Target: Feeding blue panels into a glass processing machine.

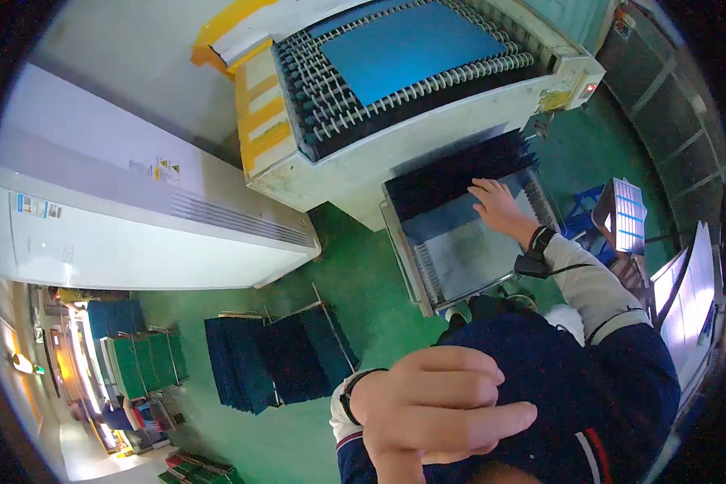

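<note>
My right hand (pixel 504 211) reaches over a metal slotted rack (pixel 418 270), its fingers stretched out at the edge of a row of dark panels (pixel 452 173) standing close together. Whether the fingertips touch the panels, I cannot tell. Below that row, a blue-grey panel (pixel 440 222) shows inside the rack. Close to my body, my left hand (pixel 440 403) is raised with its fingers curled in and nothing visible in them. Beyond the rack, a flat blue sheet (pixel 411 48) lies on the rollers of a white conveyor machine (pixel 363 153).
A big white cabinet (pixel 137 218) takes up the left side. On the green floor stands another rack of dark panels (pixel 278 359). A lit screen (pixel 625 218) is at the right, near a blue stool (pixel 585 211). More racks with green panels (pixel 141 363) are at the far left.
</note>
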`<state>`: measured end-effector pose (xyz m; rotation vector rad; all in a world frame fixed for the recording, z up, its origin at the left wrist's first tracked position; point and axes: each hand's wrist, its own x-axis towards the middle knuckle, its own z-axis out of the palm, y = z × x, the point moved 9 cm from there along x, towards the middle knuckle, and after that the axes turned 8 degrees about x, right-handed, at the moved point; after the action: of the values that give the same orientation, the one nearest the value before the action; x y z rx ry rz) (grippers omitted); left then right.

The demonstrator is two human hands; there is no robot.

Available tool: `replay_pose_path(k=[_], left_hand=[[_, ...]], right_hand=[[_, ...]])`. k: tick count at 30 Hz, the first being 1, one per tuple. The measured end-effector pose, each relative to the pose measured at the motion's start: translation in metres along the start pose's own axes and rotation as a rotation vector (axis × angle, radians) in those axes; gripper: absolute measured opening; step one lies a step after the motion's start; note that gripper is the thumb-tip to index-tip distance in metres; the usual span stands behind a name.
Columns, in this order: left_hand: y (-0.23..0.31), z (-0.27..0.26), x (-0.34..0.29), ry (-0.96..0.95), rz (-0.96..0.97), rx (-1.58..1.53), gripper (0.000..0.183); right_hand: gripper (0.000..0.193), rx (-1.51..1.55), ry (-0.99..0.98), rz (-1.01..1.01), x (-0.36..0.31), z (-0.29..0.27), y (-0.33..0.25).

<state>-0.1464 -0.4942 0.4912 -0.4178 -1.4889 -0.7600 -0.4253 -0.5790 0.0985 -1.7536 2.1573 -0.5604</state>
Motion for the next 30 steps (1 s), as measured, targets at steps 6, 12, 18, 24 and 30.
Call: replay_pose_path(k=[6,12,18,24,30], left_hand=[[0.004,-0.01,0.006,-0.047,-0.113,0.038,0.07],[-0.003,-0.007,-0.006,-0.347,-0.346,-0.178,0.021],[0.009,-0.007,0.009,-0.009,-0.128,-0.025,0.064],[0.013,-0.009,0.023,0.018,-0.17,-0.031,0.037],[0.014,0.0,0.023,0.094,-0.048,-0.021,0.02]], right_hand=[[0.052,-0.154,0.066,-0.061,-0.016,0.008,-0.009],[0.043,-0.102,0.121,-0.057,-0.021,0.002,-0.012],[0.024,-0.059,0.051,-0.011,0.01,0.01,-0.006],[0.013,-0.255,-0.173,-0.013,0.028,0.051,0.017],[0.01,-0.145,-0.265,-0.064,0.037,0.064,0.03]])
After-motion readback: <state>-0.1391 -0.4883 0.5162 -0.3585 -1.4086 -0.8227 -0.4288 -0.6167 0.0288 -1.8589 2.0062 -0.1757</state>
